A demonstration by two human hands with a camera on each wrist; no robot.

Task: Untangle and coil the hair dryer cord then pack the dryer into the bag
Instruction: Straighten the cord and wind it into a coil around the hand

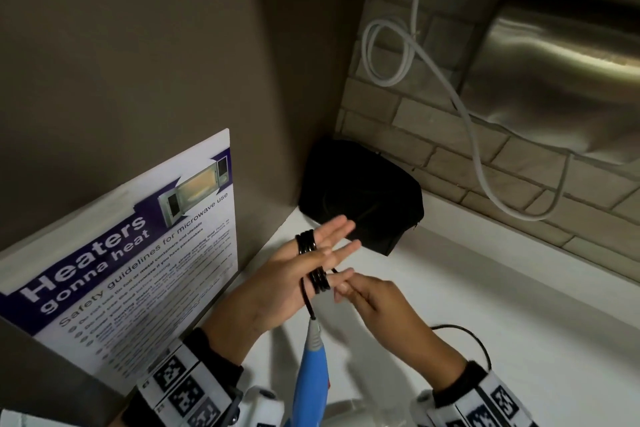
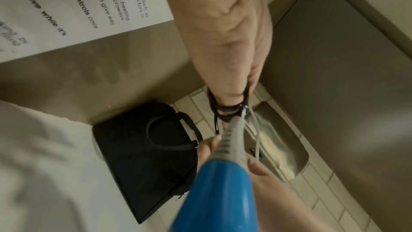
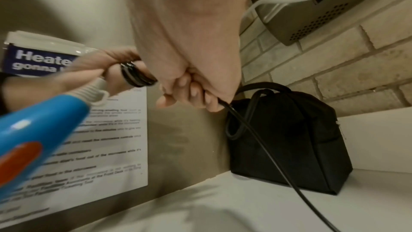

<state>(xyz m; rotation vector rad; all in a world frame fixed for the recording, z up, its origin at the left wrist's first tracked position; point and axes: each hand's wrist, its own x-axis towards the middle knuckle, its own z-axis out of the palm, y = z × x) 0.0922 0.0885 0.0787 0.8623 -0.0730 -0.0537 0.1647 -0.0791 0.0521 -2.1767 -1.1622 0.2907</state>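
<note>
My left hand (image 1: 325, 246) is held up over the counter with its fingers straight, and the black cord (image 1: 320, 279) is wound round them in several tight turns. From those turns the blue hair dryer (image 1: 310, 374) hangs by its grey strain relief, handle toward me. Just right of the coil, my right hand (image 1: 367, 298) grips the free run of cord (image 3: 256, 138), which trails down in a loop (image 1: 474, 340) on the counter. The black bag (image 1: 363, 198) with its loop handles (image 3: 263, 91) stands in the corner behind both hands. Whether it is unzipped is hidden.
A microwave safety poster (image 1: 131, 270) leans on the left wall. A steel hand dryer (image 1: 554, 80) and a looped white cable (image 1: 398, 55) hang on the brick wall above the white counter (image 1: 502, 281).
</note>
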